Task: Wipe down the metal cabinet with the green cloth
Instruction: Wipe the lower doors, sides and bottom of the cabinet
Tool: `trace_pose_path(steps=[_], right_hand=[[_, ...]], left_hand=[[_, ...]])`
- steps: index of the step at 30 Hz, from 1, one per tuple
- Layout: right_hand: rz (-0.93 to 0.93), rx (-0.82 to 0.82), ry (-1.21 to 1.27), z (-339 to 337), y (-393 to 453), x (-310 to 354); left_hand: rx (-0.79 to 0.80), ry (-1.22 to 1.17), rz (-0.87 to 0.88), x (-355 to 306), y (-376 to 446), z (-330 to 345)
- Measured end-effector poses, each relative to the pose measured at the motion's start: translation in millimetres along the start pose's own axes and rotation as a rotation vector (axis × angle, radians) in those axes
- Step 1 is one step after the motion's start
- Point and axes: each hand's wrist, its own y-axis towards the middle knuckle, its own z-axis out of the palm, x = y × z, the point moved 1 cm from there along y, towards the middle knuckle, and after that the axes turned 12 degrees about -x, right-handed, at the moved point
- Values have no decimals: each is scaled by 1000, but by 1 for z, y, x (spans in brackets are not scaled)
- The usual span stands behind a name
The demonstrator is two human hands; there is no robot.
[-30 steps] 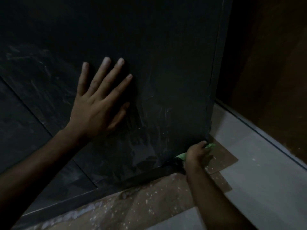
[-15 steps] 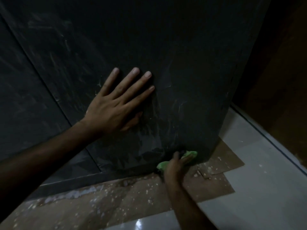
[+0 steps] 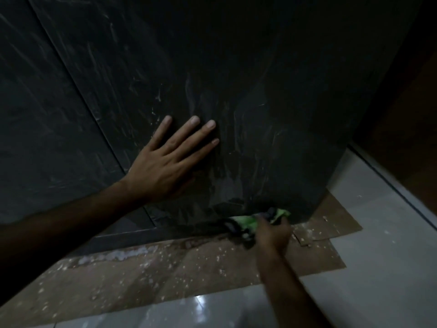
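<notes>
A dark metal cabinet [image 3: 236, 67] fills the upper part of the head view, its door smeared with pale streaks. My left hand [image 3: 165, 164] lies flat on the door with straight, spread fingers. Down at the cabinet's bottom edge my right hand [image 3: 273, 233] grips the green cloth [image 3: 250, 222] and holds it against the base near the right corner. Part of the cloth is hidden under my fingers, and a dark patch shows on it.
Brown cardboard sheets [image 3: 165, 268] speckled with white spots cover the floor in front of the cabinet. Pale glossy floor tiles [image 3: 378, 256] lie to the right and near me. A dark wooden wall [image 3: 413, 114] stands at the right.
My right hand has slid the cloth leftward along the cabinet's bottom edge, away from the right corner. My left hand stays flat on the door. The view has shifted.
</notes>
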Motion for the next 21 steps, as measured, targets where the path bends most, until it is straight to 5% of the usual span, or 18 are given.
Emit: trace_pose_path(steps=[5, 10, 15, 18, 21], right_hand=[[170, -163, 103, -17, 23, 17], [226, 196, 200, 5, -41, 14], [-11, -145, 363, -30, 4, 72], [-411, 96, 384, -22, -66, 75], [-560, 404, 142, -16, -92, 44]], left_hand=[[-15, 26, 51, 2, 0, 2], [-22, 67, 67, 1, -2, 5], [-31, 68, 70, 3, -2, 6], [-14, 70, 78, 3, -1, 5], [-18, 58, 77, 3, -1, 5]])
